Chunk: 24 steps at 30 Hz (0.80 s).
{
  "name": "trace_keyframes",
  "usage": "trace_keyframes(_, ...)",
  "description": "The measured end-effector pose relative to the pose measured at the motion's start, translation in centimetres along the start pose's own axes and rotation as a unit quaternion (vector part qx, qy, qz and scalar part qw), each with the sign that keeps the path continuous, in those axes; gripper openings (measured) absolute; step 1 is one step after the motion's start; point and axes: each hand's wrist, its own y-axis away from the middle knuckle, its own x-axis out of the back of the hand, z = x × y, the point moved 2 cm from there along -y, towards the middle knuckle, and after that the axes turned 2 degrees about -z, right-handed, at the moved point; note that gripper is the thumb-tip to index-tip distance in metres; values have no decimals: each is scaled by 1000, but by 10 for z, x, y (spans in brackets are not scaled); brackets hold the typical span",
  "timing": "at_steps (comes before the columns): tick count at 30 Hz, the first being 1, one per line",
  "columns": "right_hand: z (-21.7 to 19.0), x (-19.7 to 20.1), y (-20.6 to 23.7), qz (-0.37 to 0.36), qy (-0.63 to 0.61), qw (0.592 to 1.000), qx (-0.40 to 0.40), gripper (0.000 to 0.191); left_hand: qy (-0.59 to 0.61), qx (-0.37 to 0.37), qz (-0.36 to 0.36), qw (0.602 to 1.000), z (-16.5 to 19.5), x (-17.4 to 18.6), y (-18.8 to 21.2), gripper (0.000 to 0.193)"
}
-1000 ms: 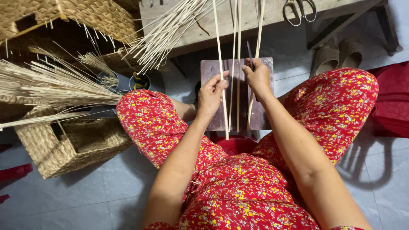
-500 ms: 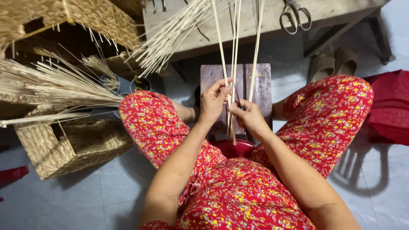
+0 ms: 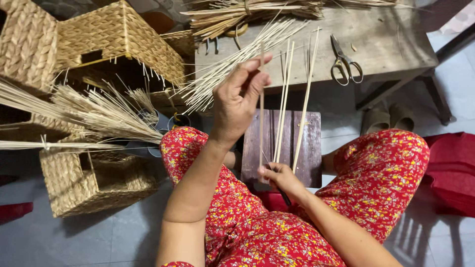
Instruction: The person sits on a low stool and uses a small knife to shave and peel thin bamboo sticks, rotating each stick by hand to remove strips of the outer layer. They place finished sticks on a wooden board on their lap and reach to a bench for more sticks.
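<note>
I sit on the floor in red flowered trousers with a dark wooden board [image 3: 309, 148] between my knees. My left hand [image 3: 240, 99] is raised above the board and pinches the top of one thin pale reed [image 3: 261, 106]. My right hand [image 3: 279, 179] rests at the board's near edge, closed on the lower ends of several more thin reeds [image 3: 283, 113], and a thin dark tool sticks out below its fingers. The reeds stand nearly upright and fan out a little toward the low wooden bench [image 3: 386, 47].
Scissors [image 3: 344, 62] and loose reed bundles [image 3: 257, 12] lie on the bench. Woven baskets [image 3: 94, 183] and bunches of dry straw [image 3: 94, 111] stand at the left. A pair of slippers [image 3: 388, 117] sits under the bench, and a red cushion [image 3: 452, 170] lies at the right.
My left hand has risen from the board, drawing one reed upward. My right hand has slid down to the reeds' lower ends at the board's near edge.
</note>
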Motion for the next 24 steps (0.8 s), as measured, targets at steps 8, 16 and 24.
trace_keyframes(8,-90,27,43,97,-111,973,179,49,-92,-169,-79,978,38,-8,2,28)
trace_keyframes(16,-169,38,127,110,-250,902,335,46,-51,-201,-212,955,32,-30,-10,48)
trace_keyframes(24,-208,49,136,59,-303,868,389,60,24,-127,-243,961,-39,-76,-9,50)
